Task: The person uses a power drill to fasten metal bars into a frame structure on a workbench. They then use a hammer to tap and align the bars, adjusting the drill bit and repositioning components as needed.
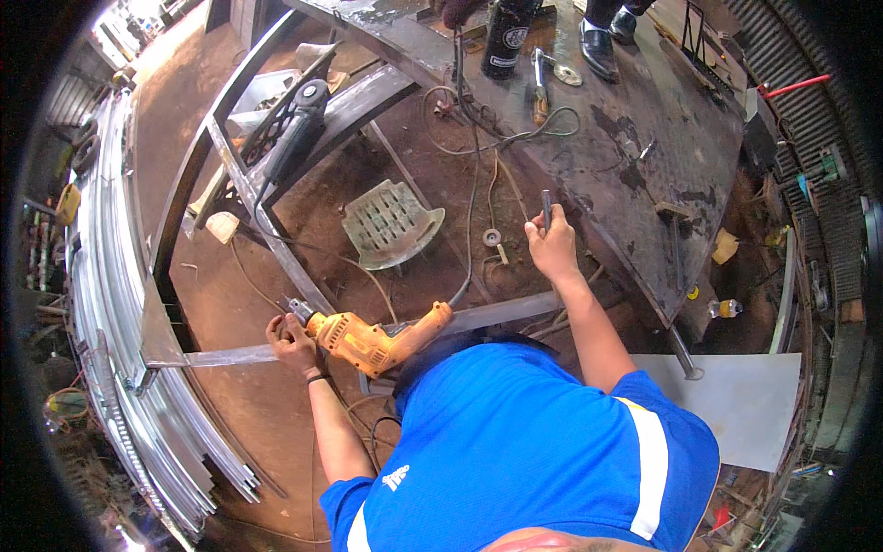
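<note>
A yellow corded power drill (pixel 354 342) lies across the near side of the metal frame, close against my body, its chuck pointing left. My left hand (pixel 294 348) is closed at the drill's chuck, the fingertips up against it. Out to the right, near the edge of the dark steel table, I raise my right hand (pixel 554 247). Its fingers pinch a short, dark, slim rod (pixel 546 210) that stands upright; its exact kind is too small to make out. From the drill handle a black cord (pixel 475 221) runs away toward the far table.
An angle grinder (pixel 299 129) rests on the frame (pixel 285 258) at left. A slotted plastic piece (pixel 391 224) lies on the ground inside it. The steel table (pixel 635 212) carries a hammer-like tool (pixel 540 87) and a black cylinder (pixel 508 39). Long metal bars (pixel 115 304) line the far left.
</note>
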Available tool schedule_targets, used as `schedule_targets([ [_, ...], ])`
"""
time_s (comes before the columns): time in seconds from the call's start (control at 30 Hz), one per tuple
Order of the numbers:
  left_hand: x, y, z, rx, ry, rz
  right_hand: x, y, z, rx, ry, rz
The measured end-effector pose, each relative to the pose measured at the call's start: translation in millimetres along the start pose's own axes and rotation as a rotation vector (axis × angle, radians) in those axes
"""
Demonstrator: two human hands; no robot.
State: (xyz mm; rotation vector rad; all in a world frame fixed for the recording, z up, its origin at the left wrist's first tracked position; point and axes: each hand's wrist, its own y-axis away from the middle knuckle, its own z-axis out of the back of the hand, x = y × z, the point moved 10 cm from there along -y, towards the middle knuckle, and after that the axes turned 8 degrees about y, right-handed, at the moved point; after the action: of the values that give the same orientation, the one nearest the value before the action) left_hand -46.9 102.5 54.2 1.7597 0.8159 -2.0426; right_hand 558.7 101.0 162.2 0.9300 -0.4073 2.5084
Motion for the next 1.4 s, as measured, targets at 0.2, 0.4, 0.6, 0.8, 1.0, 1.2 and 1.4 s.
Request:
schedule_targets([
  [0.2, 0, 3, 3, 0.071, 0.058, -0.045, 5, 3, -5, -0.030, 0.154, 0.032],
  [0.4, -8, 9, -2, 0.130, 0.104, -0.019, 1, -3, -5, -0.043, 0.329, -0.082],
  [0.6, -14, 7, -3, 0.134, 0.138, -0.027, -5, -10, 24, -0.305, 0.260, -0.019],
  [0.8, -17, 12, -11, 0.207, 0.118, 0.001, -6, -5, 32, -0.326, 0.210, 0.082],
  [1.0, -20, 10, -14, 0.258, 0.090, -0.030, 14, 0, 4, -0.058, 0.219, 0.095],
  [1.2, -26, 11, -16, 0.252, 0.082, -0.090, 31, 22, -33, 0.147, 0.377, 0.199],
  [1.4, -40, 14, -14, 0.251, 0.055, -0.186, 19, 53, -82, 0.627, 0.536, 0.157],
])
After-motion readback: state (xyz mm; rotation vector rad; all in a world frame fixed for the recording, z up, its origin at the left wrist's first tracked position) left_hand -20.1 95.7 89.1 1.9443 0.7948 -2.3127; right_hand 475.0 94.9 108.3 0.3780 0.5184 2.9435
